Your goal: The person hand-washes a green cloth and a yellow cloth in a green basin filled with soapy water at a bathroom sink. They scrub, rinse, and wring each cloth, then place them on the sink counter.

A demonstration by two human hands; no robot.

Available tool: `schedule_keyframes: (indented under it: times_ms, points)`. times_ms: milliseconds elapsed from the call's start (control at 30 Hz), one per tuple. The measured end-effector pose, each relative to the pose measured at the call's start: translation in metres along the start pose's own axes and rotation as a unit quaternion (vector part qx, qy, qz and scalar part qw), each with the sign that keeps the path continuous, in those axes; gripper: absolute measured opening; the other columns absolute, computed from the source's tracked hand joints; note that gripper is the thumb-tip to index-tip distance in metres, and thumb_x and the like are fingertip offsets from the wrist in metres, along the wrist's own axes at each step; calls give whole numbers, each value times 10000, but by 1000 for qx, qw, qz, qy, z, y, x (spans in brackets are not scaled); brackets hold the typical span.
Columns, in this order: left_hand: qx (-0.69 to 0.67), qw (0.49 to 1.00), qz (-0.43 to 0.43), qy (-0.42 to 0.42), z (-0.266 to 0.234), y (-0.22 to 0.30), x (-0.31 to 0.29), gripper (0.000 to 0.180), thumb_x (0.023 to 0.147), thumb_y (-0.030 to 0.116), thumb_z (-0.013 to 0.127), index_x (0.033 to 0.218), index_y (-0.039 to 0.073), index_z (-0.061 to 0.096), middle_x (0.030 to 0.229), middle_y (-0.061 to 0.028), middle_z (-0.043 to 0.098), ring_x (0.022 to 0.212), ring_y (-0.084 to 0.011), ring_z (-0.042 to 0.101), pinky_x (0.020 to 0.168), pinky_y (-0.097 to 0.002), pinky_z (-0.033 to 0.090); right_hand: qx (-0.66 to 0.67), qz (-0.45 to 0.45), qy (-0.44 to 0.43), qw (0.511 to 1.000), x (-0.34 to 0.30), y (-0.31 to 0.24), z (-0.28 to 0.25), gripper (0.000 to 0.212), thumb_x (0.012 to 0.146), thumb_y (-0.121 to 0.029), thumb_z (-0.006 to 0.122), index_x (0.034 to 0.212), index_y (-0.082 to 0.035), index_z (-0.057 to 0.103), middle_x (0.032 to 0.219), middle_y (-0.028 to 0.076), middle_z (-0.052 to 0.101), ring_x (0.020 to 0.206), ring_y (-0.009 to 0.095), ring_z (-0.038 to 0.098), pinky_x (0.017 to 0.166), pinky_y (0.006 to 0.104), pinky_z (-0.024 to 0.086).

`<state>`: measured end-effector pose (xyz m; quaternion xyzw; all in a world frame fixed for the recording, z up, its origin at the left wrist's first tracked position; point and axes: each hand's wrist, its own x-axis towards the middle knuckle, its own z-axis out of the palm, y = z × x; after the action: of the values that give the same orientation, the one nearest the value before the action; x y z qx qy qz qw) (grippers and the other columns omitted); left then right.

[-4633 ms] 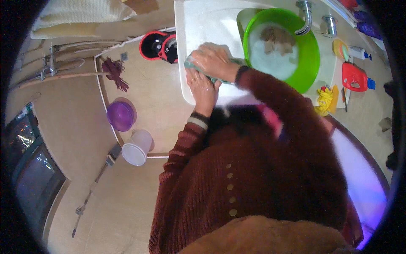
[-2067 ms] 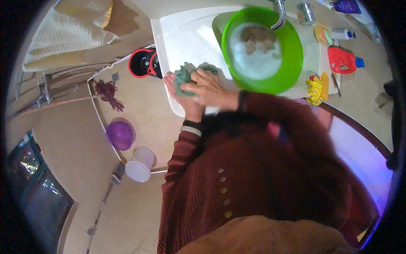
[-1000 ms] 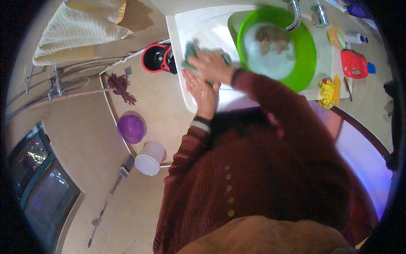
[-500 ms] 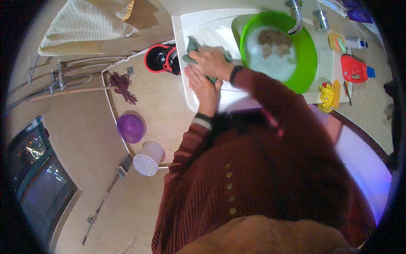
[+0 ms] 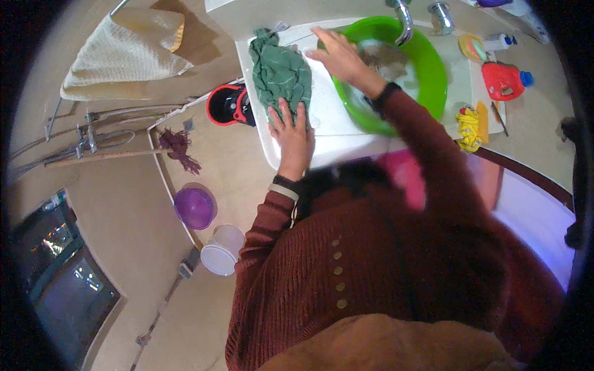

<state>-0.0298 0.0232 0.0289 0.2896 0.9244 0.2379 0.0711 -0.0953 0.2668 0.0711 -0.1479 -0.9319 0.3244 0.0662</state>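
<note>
Under the spread fingers (image 5: 284, 110) of the left hand (image 5: 294, 145) lies the near end of a green cloth (image 5: 281, 69), rumpled and laid out lengthwise on the white worktop (image 5: 325, 108). These fingers stand a little apart from one another and rest flat on the fabric, without pinching it; most of the cloth stretches out beyond their tips, away from the body.

Farther out and to the right, the right hand (image 5: 348, 59) hangs over the left rim of a green basin (image 5: 436, 77), its fingers held out straight and the thumb apart from them, with nothing between. Their tips point left, toward the far part of the cloth, and are clear of it. Whether the wrist touches the basin cannot be told.

To the right of the right fingers, a brown cloth (image 5: 390, 60) lies in the basin's cloudy water, beneath a chrome tap (image 5: 404, 26). Well to the right of both hands' fingers are a red bottle (image 5: 500, 82) with a blue cap and, nearer the body, a yellow cloth (image 5: 468, 128). Left of the left fingers, below worktop level, stands a black container (image 5: 224, 104) with a red rim.
</note>
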Motion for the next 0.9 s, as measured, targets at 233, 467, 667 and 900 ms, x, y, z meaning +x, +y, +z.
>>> schedule_keyframes:
  times_ms: [233, 467, 667, 900]
  points:
    - [87, 996, 22, 3, 17, -21, 32, 694, 874, 196, 627, 1527, 133, 399, 1657, -255, 172, 1487, -554, 175, 1130, -713, 236, -57, 168, -66, 982, -146, 109, -71, 642, 903, -288, 700, 1467, -60, 495, 1491, 207, 505, 1371, 377, 475, 1154, 419, 362]
    - [103, 994, -9, -39, -3, -30, 71, 718, 823, 158, 753, 1483, 239, 482, 1663, -169, 221, 1474, -518, 230, 1081, -704, 311, 19, 209, -39, 977, -130, 209, -83, 764, 882, -296, 721, 1538, -67, 403, 1535, 244, 446, 1435, 365, 413, 1185, 419, 329]
    - [-383, 920, -51, 69, 8, 77, 66, 513, 896, 23, 696, 1389, -17, 562, 1348, -180, 618, 1253, -308, 567, 1072, -405, 442, -65, 224, -20, 972, -52, 264, -28, 909, 808, -450, 748, 1571, -163, 346, 1381, 312, 528, 1255, 502, 515, 1045, 546, 438]
    - [-640, 689, -326, -101, 96, 169, 77, 750, 1057, 471, 511, 1535, -66, 296, 1416, -187, 517, 1229, -277, 560, 987, -385, 501, 129, 70, -155, 977, -72, 202, -3, 238, 930, -237, 591, 1075, -59, 655, 1067, 216, 709, 1008, 396, 680, 844, 488, 535]
